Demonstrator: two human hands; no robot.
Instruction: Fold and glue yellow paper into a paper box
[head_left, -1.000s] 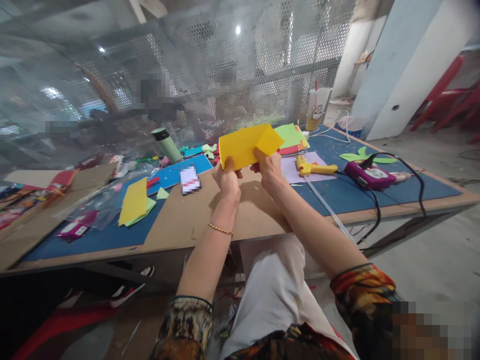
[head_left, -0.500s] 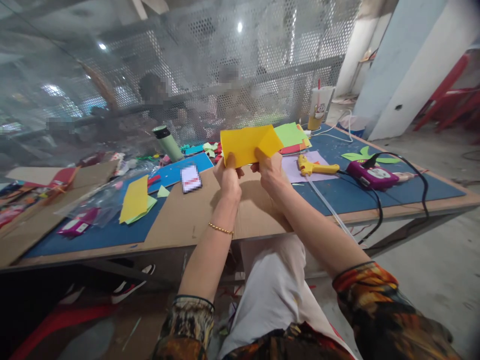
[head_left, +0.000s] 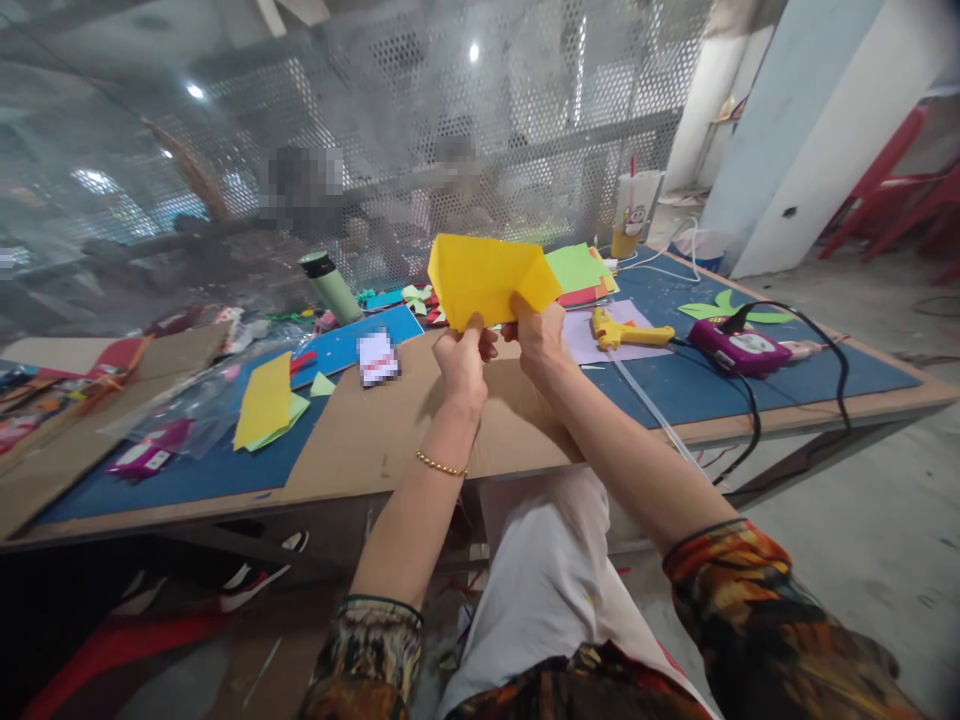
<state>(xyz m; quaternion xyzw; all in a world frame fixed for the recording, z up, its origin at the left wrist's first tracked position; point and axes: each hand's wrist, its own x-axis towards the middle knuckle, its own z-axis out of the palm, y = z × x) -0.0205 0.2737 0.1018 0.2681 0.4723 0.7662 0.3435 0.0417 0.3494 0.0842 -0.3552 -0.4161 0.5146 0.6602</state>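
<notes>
Both my hands hold up a sheet of yellow craft paper [head_left: 484,280] above the cardboard at the table's front. My left hand [head_left: 463,362] pinches its lower edge left of centre, thumb on the near side. At the lower right, my right hand [head_left: 540,335] grips the sheet where its right end is folded over. The left end also looks bent at an angle. Beneath my hands lies a flat piece of brown cardboard [head_left: 360,440]. Nearest to my right hand are a lilac sheet [head_left: 577,335] and the yellow glue gun [head_left: 634,334] resting on it.
A phone [head_left: 379,358], a green bottle [head_left: 330,285] and yellow paper [head_left: 262,400] are on the left. To the right stand a purple power box [head_left: 739,345] with a black cable and a drink cup [head_left: 631,215]. Green sheets [head_left: 581,268] lie behind my right hand.
The left end of the yellow paper has become bent, with slanted corners. My left hand has shifted slightly right and down along its lower edge. My right hand keeps its grip.
</notes>
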